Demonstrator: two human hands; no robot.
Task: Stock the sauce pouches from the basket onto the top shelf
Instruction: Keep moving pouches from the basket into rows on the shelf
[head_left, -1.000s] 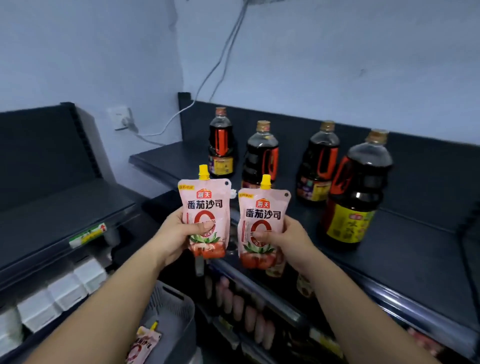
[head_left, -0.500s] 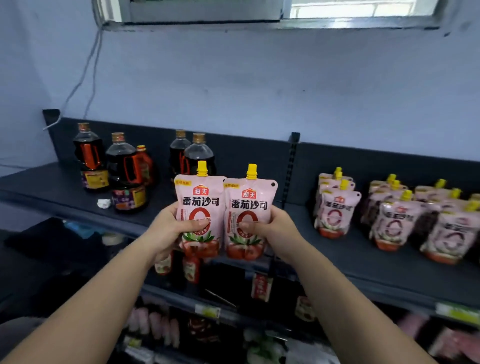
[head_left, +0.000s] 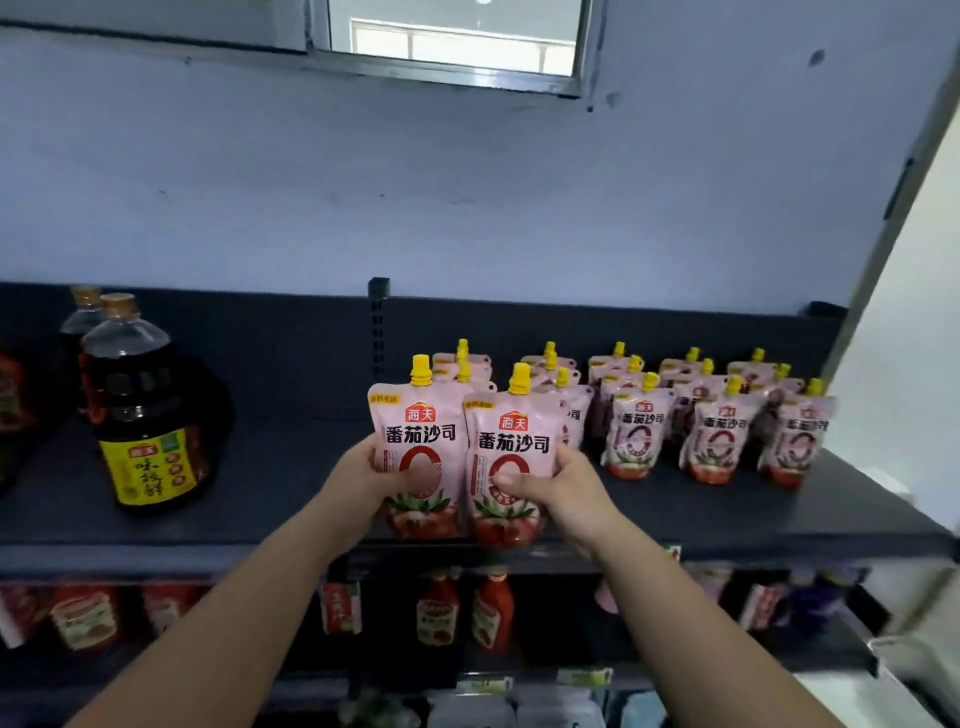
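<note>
My left hand (head_left: 363, 480) grips a pink tomato-sauce pouch (head_left: 420, 439) with a yellow cap, held upright. Beside it my right hand (head_left: 558, 488) grips a second pouch (head_left: 511, 452) of the same kind. Both pouches hover at the front edge of the dark top shelf (head_left: 291, 493), just left of several rows of matching pouches (head_left: 711, 421) standing on it. The basket is out of view.
Large dark soy-sauce bottles (head_left: 145, 410) stand on the shelf at the left. A slotted upright post (head_left: 378, 327) divides the shelf's back panel. Red sauce bottles and pouches (head_left: 467, 613) fill the shelf below. A window (head_left: 452, 41) sits high in the wall.
My view has swung right and both hands have carried the pouches rightward along the shelf, from in front of the bottles to next to the stocked pouch rows.
</note>
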